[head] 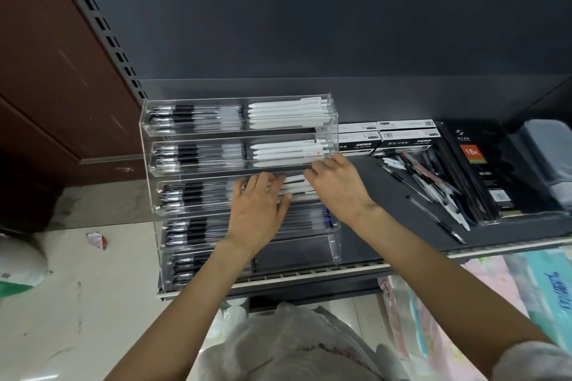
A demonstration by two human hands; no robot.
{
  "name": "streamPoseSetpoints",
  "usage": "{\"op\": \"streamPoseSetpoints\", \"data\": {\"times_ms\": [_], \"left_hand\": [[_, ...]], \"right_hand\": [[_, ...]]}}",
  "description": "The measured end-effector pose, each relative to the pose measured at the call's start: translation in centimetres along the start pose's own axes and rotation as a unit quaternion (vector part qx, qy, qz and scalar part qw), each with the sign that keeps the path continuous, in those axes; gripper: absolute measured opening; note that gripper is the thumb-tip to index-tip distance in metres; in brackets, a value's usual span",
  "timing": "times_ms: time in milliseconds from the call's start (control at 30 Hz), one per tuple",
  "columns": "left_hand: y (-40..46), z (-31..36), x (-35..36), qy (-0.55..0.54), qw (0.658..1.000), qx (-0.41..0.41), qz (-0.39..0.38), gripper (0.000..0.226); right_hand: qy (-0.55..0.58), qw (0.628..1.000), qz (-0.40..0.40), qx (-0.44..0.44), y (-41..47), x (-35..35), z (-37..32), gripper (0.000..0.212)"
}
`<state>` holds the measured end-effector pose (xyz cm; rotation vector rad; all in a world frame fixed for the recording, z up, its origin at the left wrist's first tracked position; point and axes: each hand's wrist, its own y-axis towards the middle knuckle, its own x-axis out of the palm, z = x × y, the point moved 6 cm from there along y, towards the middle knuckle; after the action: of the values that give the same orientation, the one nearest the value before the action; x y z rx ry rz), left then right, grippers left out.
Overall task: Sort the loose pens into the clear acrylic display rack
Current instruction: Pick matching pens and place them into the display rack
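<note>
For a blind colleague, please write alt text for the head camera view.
Both hands, left and right, rest on white pens in the third tier of a clear acrylic rack. Loose pens lie to its right on the dark shelf.

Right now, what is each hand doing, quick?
Left hand: open, fingers laid flat on the white pens in the rack's third tier.
Right hand: fingers curled on the same white pens; a firm grip cannot be told.

tiered clear rack [238,133], loose pens [433,192] beside
</note>
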<state>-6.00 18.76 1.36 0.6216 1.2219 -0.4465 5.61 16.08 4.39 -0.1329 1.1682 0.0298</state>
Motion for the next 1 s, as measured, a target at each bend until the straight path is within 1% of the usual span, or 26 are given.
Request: {"op": "streamPoseSetpoints", "data": {"times_ms": [133, 233, 367, 500, 633, 700, 800, 867, 933, 967, 1000], "left_hand": [[-0.2, 0.4, 0.2, 0.010, 1.000, 0.018, 0.004, 0.047], [-0.2, 0.5, 0.2, 0.020, 1.000, 0.014, 0.007, 0.047], [-0.1, 0.3, 0.0, 0.022, 1.000, 0.013, 0.015, 0.046], [-0.2, -0.3, -0.4, 0.050, 0.998, 0.010, 0.038, 0.039], [-0.3, -0.6, -0.4, 0.063, 0.998, -0.005, 0.029, 0.035], [-0.4, -0.7, -0.3, 0.062, 0.998, -0.004, 0.022, 0.035], [-0.4, -0.4, 0.2, 0.059, 0.998, 0.022, 0.018, 0.034], [-0.2, -0.2, 0.3, 0.056, 0.998, 0.028, 0.009, 0.036], [-0.1, 0.0, 0.4, 0.054, 0.998, 0.019, -0.006, 0.040], [-0.1, 0.2, 0.2, 0.051, 0.999, 0.016, -0.003, 0.043], [-0.1, 0.4, -0.3, 0.043, 0.999, 0.015, 0.008, 0.045]], "right_hand": [[-0.044, 0.999, -0.021, -0.012, 0.3, 0.0, -0.2, 0.026], [-0.071, 0.997, -0.023, -0.033, 0.7, -0.5, -0.5, 0.019], [-0.081, 0.994, -0.017, -0.066, 0.9, -0.3, -0.6, 0.020], [-0.032, 0.998, 0.005, -0.056, 0.5, -0.2, -0.2, 0.030], [0.053, 0.997, 0.040, -0.025, 0.1, -0.3, 0.1, 0.046], [0.061, 0.997, 0.051, -0.020, -0.1, -0.1, 0.2, 0.044], [0.034, 0.998, 0.057, -0.023, -0.5, 0.6, -0.1, 0.026], [0.036, 0.997, 0.061, -0.012, -0.9, 0.6, -0.3, 0.020], [0.051, 0.997, 0.054, 0.026, -1.1, 0.4, -0.1, 0.025], [0.081, 0.995, 0.055, 0.037, -1.4, 0.1, 0.1, 0.031], [0.134, 0.986, 0.081, 0.055, -1.9, -0.6, 0.6, 0.037]]}}
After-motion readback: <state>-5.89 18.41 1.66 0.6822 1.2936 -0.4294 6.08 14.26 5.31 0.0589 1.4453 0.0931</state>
